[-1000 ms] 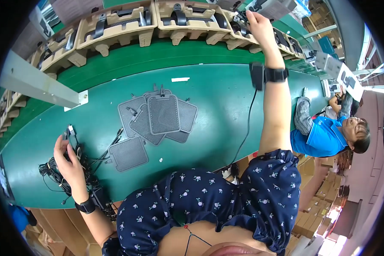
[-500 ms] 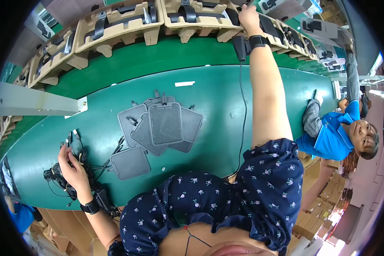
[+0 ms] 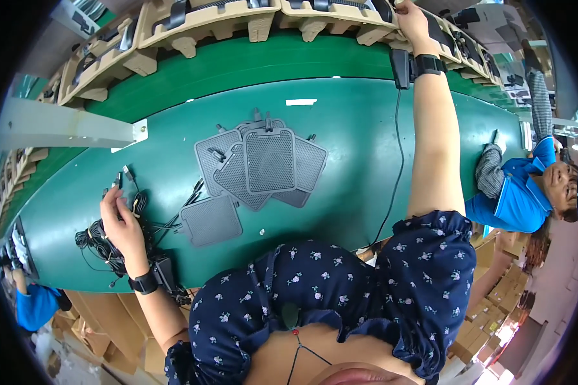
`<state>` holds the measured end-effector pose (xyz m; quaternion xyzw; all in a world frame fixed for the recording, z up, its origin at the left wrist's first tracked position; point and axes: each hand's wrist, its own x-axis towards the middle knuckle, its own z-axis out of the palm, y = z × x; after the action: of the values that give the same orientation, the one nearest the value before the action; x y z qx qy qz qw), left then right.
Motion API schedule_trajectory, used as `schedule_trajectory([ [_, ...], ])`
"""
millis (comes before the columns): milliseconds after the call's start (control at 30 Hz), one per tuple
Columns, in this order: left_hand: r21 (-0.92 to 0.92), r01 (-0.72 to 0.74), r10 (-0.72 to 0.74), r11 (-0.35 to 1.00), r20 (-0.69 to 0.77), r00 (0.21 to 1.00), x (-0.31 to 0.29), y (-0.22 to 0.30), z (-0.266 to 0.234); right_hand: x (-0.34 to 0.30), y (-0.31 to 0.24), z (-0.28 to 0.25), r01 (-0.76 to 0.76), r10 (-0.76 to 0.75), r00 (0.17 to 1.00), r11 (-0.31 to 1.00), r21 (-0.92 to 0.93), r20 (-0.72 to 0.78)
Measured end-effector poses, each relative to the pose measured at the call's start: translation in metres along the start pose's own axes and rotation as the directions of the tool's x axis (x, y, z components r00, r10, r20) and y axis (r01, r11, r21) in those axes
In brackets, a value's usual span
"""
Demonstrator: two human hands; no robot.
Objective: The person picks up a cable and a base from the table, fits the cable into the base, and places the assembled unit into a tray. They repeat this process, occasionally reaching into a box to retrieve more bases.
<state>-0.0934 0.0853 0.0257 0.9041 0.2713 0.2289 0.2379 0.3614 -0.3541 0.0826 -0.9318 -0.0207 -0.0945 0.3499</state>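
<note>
Black coiled thin cables [image 3: 103, 242] lie under the left hand [image 3: 123, 231], fingers half-curled, on the green worktop [image 3: 350, 192]; probably light, floppy, best taken near the metal-tipped plugs [image 3: 128, 172]. The right hand [image 3: 414, 27] is at a tan moulded-pulp tray [image 3: 359, 32]; whether either hand grips anything, I cannot tell. Between them, grey mesh-textured flat panels [image 3: 270, 160] overlap

Pale metal post [image 3: 64, 126], white strip [image 3: 301, 102], co-worker in blue [image 3: 515, 197], cardboard boxes [image 3: 494, 296]

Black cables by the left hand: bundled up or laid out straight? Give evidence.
Mostly bundled: the black cables lie in loops beside the left hand, though some strands stretch toward the grey panels.
</note>
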Motion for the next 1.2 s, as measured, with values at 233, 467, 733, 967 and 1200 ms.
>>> schedule_trajectory([
  [233,-0.085,-0.086,0.082,0.993,-0.052,0.995,0.0,-0.011,0.007,-0.12,-0.076,0.019,0.738,-0.866,0.5,0.421,-0.528,0.009],
  [467,0.291,-0.338,0.353,0.895,-0.001,0.935,-0.001,0.027,-0.009,-0.306,-0.098,0.045,0.889,-0.697,0.265,0.445,0.112,0.666],
  [733,0.351,-0.345,0.25,0.871,0.289,0.924,-0.023,0.019,-0.028,-0.289,-0.081,0.039,0.645,-0.699,0.437,0.682,0.344,0.566],
  [967,0.334,-0.339,0.294,0.879,0.178,0.939,-0.026,0.021,-0.028,-0.179,-0.092,-0.012,0.656,-0.653,0.755,0.748,0.097,-0.061],
  [1200,0.249,-0.375,0.332,0.893,0.2,0.922,-0.024,0.045,-0.001,-0.009,-0.04,-0.035,0.577,-0.451,0.786,0.782,0.238,-0.423],
])
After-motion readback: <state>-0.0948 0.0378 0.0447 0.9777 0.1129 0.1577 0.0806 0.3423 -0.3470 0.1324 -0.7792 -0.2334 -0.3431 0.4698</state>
